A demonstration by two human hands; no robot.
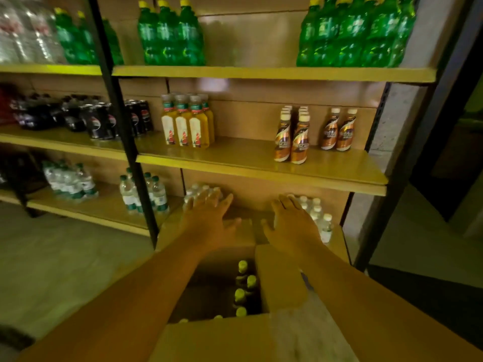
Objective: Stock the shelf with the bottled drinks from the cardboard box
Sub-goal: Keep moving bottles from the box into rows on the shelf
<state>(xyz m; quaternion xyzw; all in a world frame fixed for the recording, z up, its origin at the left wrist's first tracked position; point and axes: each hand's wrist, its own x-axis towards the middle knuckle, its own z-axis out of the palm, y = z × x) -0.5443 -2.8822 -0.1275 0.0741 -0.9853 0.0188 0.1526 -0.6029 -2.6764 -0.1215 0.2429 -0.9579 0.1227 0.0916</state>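
Left fingers point(198, 201): straight and spread, grasping nothing; they reach forward over the far edge of the cardboard box, their tips in front of a wrapped pack of clear bottles on the lowest shelf board.
Right fingers point(288, 202): straight and loosely together, also released, with the tips just beside the white-capped bottles point(317, 212) at the right of the same board.
Left hand point(209, 220): palm down, above the box's far flap, apart from the drinks inside.
Right hand point(294, 223): palm down, level with the left one, the box's opening below and behind both wrists.
Bottled drinks point(243, 286): dark bottles with yellow caps, upright in a row along the right inner side of the box, well below the fingers and touched by neither hand.
Cardboard box point(214, 338): open, flaps up, standing on the floor just before the shelf, between the two forearms.
Shelf point(261, 163): wooden boards on a black frame; the middle board holds yellow juice bottles point(188, 124) and brown bottles point(291, 137) with bare board between them.
Top board: packs of green bottles point(170, 35) with yellow caps.
Left bay: dark cola bottles point(99, 118) in the middle, small water bottles point(143, 192) lower down.
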